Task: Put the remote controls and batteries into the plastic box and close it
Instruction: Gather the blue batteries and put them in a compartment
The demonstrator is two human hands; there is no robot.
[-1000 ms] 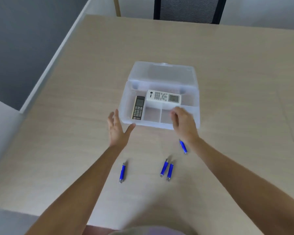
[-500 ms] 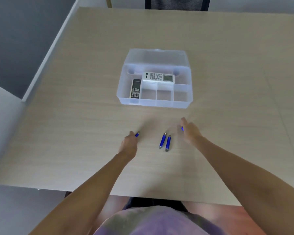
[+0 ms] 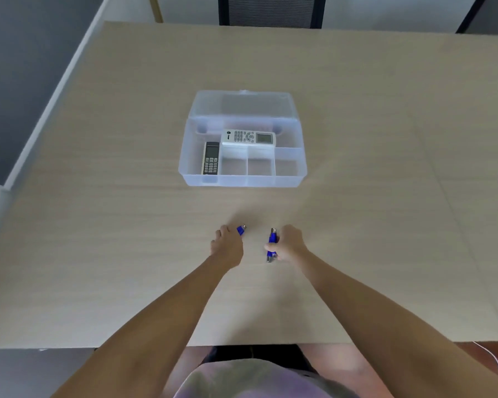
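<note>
Near the front edge of the surface (image 3: 98,254), the loose batteries are now off it and in the hands. Half a second ago both hands were only reaching for them and a pair lay bare between the hands; a second ago the hands were up at the plastic box (image 3: 242,179). So the remote step looks finished and the battery step is underway.

Both remotes sit inside the open box: the white remote (image 3: 248,137) lies crosswise in the long rear compartment, and the dark remote (image 3: 211,158) lies lengthwise in the left compartment. The three small front compartments look empty. The lid (image 3: 243,106) is folded back behind the box.

The left hand (image 3: 227,248) rests knuckles-up, fingers curled shut around one blue battery (image 3: 241,230) whose metal tip pokes out toward the box. The right hand (image 3: 289,244) is turned on its side, thumb toward the left hand, fingers closed on a bundle of blue batteries (image 3: 272,239) standing out of the fist at both ends. How many it holds I cannot tell; at least two ends show at the bottom. No battery is visible lying free.

Both forearms reach forward and converge, the hands close together and well short of the box. By my judgement what remains is to carry the batteries forward, drop them into a compartment, and shut the lid.
</note>
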